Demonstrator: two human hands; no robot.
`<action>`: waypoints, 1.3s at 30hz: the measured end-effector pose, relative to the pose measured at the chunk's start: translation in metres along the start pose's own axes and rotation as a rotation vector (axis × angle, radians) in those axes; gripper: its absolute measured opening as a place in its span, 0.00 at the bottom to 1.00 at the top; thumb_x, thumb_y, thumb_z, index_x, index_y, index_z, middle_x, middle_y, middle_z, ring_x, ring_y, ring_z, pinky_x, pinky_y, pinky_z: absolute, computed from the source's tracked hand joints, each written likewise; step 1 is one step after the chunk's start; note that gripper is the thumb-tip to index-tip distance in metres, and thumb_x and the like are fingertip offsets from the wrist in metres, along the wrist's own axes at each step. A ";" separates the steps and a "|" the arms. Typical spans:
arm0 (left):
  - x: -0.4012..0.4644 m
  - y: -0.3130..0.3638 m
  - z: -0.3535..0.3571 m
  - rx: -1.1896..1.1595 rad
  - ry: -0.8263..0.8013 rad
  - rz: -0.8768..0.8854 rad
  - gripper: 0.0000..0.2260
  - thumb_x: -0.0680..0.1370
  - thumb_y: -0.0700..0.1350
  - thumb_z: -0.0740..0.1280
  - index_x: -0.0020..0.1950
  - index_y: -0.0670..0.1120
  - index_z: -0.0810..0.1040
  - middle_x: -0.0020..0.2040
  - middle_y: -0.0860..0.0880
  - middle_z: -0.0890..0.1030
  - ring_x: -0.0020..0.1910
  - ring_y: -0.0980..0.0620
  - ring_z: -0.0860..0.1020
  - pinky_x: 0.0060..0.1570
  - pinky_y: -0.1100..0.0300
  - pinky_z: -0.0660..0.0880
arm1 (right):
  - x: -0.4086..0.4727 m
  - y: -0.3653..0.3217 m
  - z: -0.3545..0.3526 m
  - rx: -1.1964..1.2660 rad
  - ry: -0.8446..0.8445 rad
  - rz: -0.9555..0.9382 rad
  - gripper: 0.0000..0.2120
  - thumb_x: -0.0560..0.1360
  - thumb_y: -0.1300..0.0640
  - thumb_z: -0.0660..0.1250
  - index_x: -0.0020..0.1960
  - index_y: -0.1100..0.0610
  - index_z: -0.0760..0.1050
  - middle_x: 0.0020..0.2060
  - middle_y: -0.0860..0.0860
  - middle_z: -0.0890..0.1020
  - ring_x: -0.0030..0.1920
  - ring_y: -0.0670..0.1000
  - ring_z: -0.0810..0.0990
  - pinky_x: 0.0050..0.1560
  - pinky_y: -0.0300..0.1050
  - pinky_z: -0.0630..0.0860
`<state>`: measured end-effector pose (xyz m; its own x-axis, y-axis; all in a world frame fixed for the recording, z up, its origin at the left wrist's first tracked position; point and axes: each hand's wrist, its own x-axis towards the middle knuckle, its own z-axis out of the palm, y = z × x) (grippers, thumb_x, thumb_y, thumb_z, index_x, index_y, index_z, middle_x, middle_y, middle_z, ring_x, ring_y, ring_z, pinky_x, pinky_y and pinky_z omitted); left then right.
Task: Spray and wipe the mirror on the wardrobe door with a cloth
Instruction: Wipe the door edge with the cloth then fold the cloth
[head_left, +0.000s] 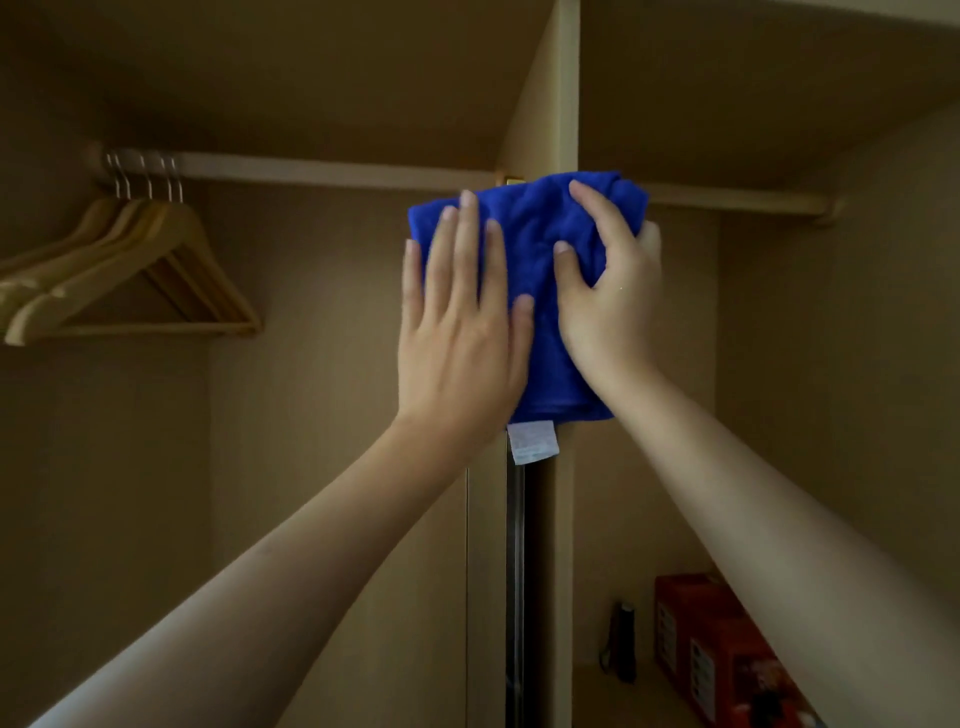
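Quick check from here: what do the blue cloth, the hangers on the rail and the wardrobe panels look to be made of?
Blue cloth: soft, fuzzy pile that bunches under the fingers, with a sewn white care tag; probably microfibre.
Hangers: pale, smooth wood by the look, with thin shiny metal hooks.
Wardrobe panels: flat, matte beige board with straight edges; likely laminate or veneer, though the dim light leaves that open.

No text can be read. The white care tag hanging from the blue cloth carries faint print, too blurred to make out. The red box at lower right shows pale panels and graphics, equally illegible.
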<state>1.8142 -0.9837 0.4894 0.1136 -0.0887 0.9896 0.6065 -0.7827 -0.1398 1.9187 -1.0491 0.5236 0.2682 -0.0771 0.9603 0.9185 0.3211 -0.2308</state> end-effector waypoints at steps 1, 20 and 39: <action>-0.005 0.004 0.003 -0.014 -0.038 0.041 0.26 0.83 0.52 0.51 0.78 0.39 0.58 0.78 0.39 0.56 0.78 0.42 0.53 0.76 0.46 0.46 | 0.000 0.000 0.001 -0.013 0.008 -0.008 0.19 0.79 0.58 0.64 0.69 0.51 0.73 0.56 0.49 0.69 0.50 0.40 0.71 0.52 0.21 0.64; -0.060 0.025 0.038 -0.119 -0.074 -0.006 0.30 0.83 0.55 0.53 0.79 0.38 0.53 0.79 0.40 0.53 0.79 0.46 0.49 0.77 0.45 0.50 | -0.015 0.008 -0.001 -0.637 -0.416 -0.468 0.26 0.82 0.44 0.43 0.79 0.50 0.53 0.78 0.48 0.54 0.78 0.48 0.49 0.77 0.59 0.42; -0.097 0.029 0.041 -0.174 -0.022 -0.083 0.31 0.82 0.52 0.55 0.77 0.34 0.51 0.77 0.34 0.56 0.78 0.39 0.52 0.77 0.46 0.47 | -0.048 0.026 -0.007 -0.634 -0.438 -0.477 0.24 0.84 0.49 0.45 0.79 0.51 0.51 0.79 0.50 0.54 0.78 0.50 0.49 0.76 0.58 0.43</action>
<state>1.8524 -0.9725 0.3878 0.0873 -0.0074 0.9962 0.4696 -0.8816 -0.0477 1.9319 -1.0433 0.4706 -0.1973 0.3387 0.9200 0.9264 -0.2426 0.2880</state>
